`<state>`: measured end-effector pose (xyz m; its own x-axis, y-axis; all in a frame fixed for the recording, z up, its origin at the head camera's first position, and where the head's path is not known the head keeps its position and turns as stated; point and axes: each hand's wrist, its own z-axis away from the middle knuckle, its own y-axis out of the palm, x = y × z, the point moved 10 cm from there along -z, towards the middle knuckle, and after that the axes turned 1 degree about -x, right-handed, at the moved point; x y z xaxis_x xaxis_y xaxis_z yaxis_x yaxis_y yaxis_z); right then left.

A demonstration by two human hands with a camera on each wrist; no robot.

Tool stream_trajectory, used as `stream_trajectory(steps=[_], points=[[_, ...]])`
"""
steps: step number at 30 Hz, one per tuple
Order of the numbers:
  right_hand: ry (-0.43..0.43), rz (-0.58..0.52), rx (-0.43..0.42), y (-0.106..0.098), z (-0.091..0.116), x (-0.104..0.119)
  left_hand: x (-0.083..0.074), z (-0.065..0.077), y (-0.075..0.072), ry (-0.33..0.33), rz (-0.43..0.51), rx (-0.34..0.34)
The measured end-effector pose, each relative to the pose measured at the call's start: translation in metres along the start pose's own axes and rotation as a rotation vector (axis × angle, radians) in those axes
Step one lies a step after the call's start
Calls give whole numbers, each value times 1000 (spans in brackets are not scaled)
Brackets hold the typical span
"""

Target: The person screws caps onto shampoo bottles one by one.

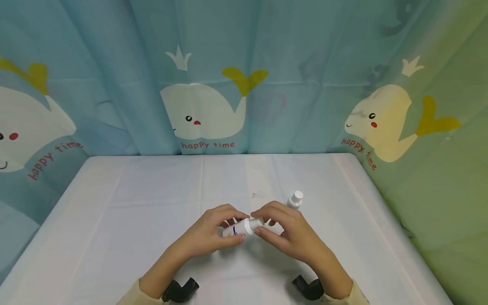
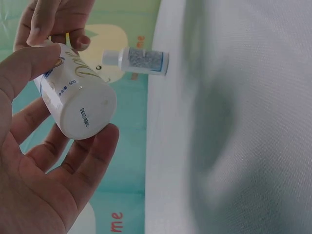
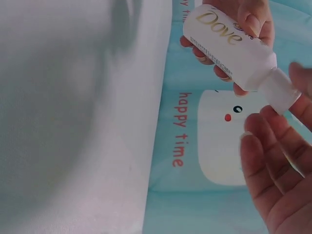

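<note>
A small white Dove bottle [image 1: 237, 229] is held above the table, tilted, with its white cap [image 3: 279, 90] towards the right. My left hand [image 1: 209, 231] grips the bottle's body between thumb and fingers. In the left wrist view, the flat base of the bottle [image 2: 90, 113] with a printed code faces the camera. Around the cap, the thumb and fingertips of my right hand [image 1: 289, 231] pinch it. Behind the right hand a second small white-capped bottle [image 1: 295, 199] stands upright on the table, its lower part hidden in the head view.
A white cloth covers the table [image 1: 152, 203]. Blue-green curtains [image 1: 297, 118] with printed whales hang along its back and sides. Black wrist straps [image 1: 182, 290] sit at both wrists, low over the front of the table.
</note>
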<state>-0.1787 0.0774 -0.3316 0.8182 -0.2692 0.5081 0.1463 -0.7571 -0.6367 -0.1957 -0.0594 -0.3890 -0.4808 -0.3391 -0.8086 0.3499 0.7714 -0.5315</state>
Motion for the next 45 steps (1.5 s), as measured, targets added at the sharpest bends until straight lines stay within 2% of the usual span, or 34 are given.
stream_trajectory(steps=[6,13,29,37,45], points=[[25,-40,45,3,0,-3,1,0,-1,-12,-8,-2],[25,-28,9,1,-1,-2,1,1,0,-8,5,13],[65,-15,11,1,3,-9,-1,0,1,-9,-10,9],[-30,-42,13,2,0,-1,-3,1,2,4,-30,15],[29,-2,14,2,3,-8,-6,1,2,15,-26,15]])
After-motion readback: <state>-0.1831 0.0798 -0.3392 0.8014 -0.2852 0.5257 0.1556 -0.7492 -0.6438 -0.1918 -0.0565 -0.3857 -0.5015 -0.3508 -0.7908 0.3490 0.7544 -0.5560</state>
